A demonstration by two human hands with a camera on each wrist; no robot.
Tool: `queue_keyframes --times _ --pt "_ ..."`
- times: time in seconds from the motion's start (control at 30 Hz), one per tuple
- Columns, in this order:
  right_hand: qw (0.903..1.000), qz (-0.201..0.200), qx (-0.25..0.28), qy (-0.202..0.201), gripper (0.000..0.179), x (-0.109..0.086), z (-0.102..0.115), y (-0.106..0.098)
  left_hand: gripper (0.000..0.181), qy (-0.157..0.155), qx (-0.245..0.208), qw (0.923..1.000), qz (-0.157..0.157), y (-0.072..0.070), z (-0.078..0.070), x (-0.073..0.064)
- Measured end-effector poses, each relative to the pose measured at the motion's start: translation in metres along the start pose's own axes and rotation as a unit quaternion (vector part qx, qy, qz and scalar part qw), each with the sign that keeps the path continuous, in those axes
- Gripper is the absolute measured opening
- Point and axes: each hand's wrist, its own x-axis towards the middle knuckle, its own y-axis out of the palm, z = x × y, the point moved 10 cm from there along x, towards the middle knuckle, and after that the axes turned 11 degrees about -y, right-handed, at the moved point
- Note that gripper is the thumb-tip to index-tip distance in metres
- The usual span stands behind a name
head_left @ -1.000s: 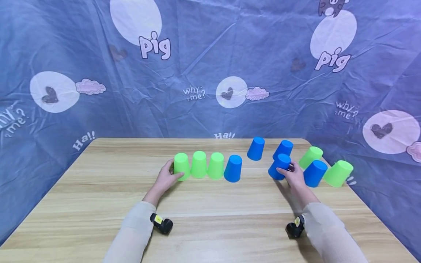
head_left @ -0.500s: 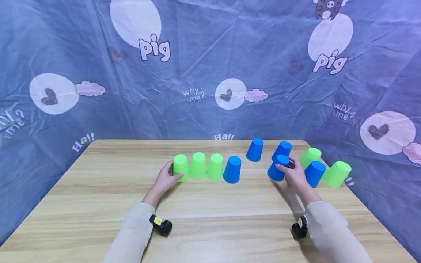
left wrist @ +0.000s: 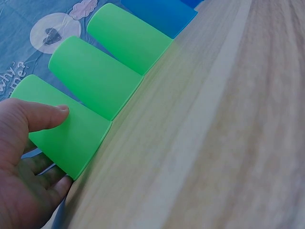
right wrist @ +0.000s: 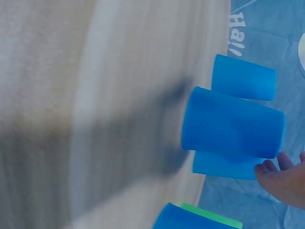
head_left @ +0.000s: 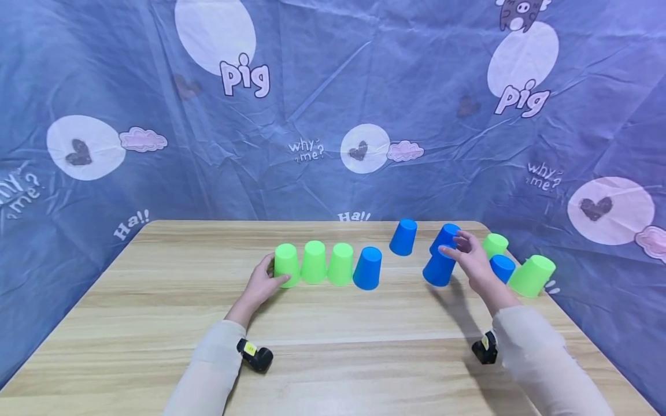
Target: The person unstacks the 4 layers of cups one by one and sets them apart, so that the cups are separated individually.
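An upside-down green cup (head_left: 287, 266) stands at the left end of a row, and my left hand (head_left: 262, 282) grips it. In the left wrist view the thumb (left wrist: 47, 116) lies across its near side, with the other fingers around behind. To its right stand two more green cups (head_left: 314, 263) (head_left: 340, 264) and a blue cup (head_left: 367, 269). My right hand (head_left: 474, 260) is raised over the right side, fingers apart and holding nothing. Nearest to it is an upside-down blue cup (right wrist: 233, 121), whose top its thumb overlaps in the head view.
Behind stand two blue cups (head_left: 404, 237) (head_left: 444, 236). Further right, near the table's edge, are two green cups (head_left: 496, 244) (head_left: 533, 276) and a blue cup (head_left: 503, 267), partly hidden by the right hand. A printed blue cloth (head_left: 291, 173) hangs behind the wooden table (head_left: 333, 341).
My right hand has let go of the nearer blue cup and moved up and to the right. The left hand has kept its grip on the green cup.
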Motion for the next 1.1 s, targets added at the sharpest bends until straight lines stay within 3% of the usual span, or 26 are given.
queue_keyframes --times 0.3,0.57,0.73,1.1 --pt "0.9996 0.004 -0.021 -0.017 0.082 0.009 0.021 0.002 0.068 -0.001 -0.001 1.0000 0.000 0.000 0.001 0.000" --pt "0.9982 0.019 0.000 -0.058 0.073 0.016 0.045 0.016 0.067 0.000 0.001 1.0000 0.000 0.000 0.001 0.001" --pt "0.9960 0.042 0.026 -0.074 0.071 0.017 0.053 0.037 0.066 0.000 -0.004 1.0000 0.000 -0.001 0.000 0.001" --pt "0.9920 0.105 0.034 -0.061 0.068 0.013 0.052 0.099 0.066 -0.006 0.000 1.0000 -0.002 0.000 0.001 0.001"
